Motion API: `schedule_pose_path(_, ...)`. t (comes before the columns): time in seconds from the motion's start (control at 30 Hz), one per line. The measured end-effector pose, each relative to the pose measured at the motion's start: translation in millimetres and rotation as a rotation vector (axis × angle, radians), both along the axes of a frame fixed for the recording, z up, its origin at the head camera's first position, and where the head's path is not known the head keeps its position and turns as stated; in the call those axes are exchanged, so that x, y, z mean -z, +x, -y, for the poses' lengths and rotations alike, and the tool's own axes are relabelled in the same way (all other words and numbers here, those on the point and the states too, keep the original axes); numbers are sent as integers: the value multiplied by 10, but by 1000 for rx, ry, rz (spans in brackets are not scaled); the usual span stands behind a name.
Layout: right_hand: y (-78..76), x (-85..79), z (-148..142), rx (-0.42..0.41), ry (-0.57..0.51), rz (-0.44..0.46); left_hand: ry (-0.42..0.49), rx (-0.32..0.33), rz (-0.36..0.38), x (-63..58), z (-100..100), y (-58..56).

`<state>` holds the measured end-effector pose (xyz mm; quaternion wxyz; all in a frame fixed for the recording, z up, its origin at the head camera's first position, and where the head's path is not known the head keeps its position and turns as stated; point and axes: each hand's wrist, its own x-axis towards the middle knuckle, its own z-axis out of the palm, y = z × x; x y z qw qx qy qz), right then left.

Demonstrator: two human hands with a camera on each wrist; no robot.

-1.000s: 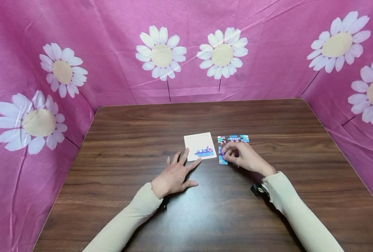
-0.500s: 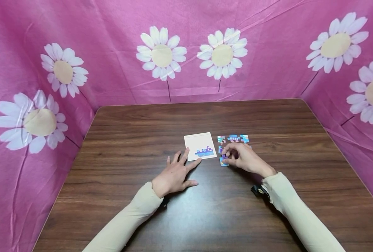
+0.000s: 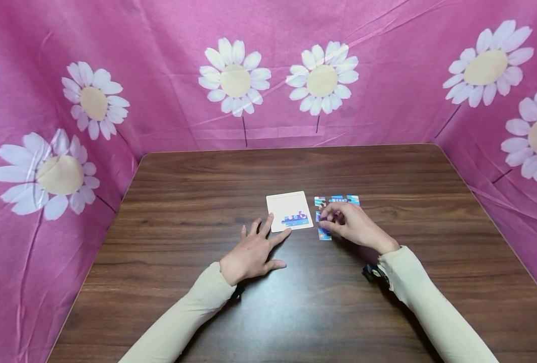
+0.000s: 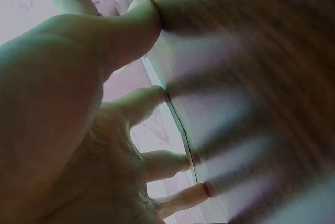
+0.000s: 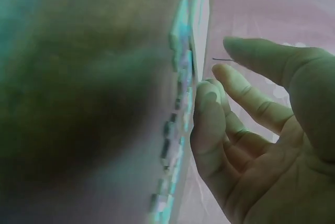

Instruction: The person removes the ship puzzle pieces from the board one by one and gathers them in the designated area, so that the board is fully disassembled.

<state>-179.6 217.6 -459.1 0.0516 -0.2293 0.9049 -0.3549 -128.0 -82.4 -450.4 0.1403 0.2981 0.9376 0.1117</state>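
Note:
My left hand [image 3: 250, 252] lies with spread fingers on the table, two fingertips right at the near edge of a white picture card [image 3: 286, 204]. Its straight, parted fingers also show in the left wrist view. Over a group of jigsaw pieces, my right hand [image 3: 359, 227] hovers with bent fingers. The thumb tip is close to the lower-left jigsaw piece [image 3: 325, 236]. In the right wrist view the thumb [image 5: 261, 59] stands apart from the fingers, with nothing between them. Part of the jigsaw group is hidden under this hand.
Behind the right hand, more pieces form a back row: a left piece [image 3: 320, 200], a middle piece [image 3: 338, 198] and a right piece [image 3: 353, 199]. All lie on a brown wooden table [image 3: 205, 176]. A pink flowered cloth [image 3: 169, 75] encloses the far side and both flanks.
The lower-left jigsaw piece has shifted slightly right and toward the person, and the right fingers have come off it. The left hand and card keep their places.

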Motion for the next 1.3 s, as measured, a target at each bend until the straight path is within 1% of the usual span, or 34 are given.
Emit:
schedule_pose_path(0.17,-82,-80,45,-8,-28,-11,1,-7,1,3,11,-3)
schedule_pose_path(0.37,-181,-138,163,-29,-33,-11,1,-9,0,14,19,7)
schedule_pose_path(0.53,-213,-170,288,-39,-13,1,9,-12,20,16,5,12)
schedule_pose_path(0.63,-223,-185,370,-55,-7,-15,6,-14,20,15,-2,10)
schedule_pose_path(0.7,-233,-182,418,-66,-10,-21,3,-15,11,16,-2,8)
schedule_pose_path(0.8,-247,-157,471,-76,-10,-4,4,-10,-7,16,-2,5)
schedule_pose_path(0.9,-255,-113,508,-80,9,12,12,-4,-14,16,-3,7)
schedule_pose_path(1.0,-254,-82,542,-88,23,9,13,-1,-14,13,-3,10)
schedule_pose_path(1.2,-259,-64,570,-96,19,24,12,2,-33,20,5,7)
schedule_pose_path(1.3,-264,-56,573,-96,15,32,9,2,-31,24,11,5)
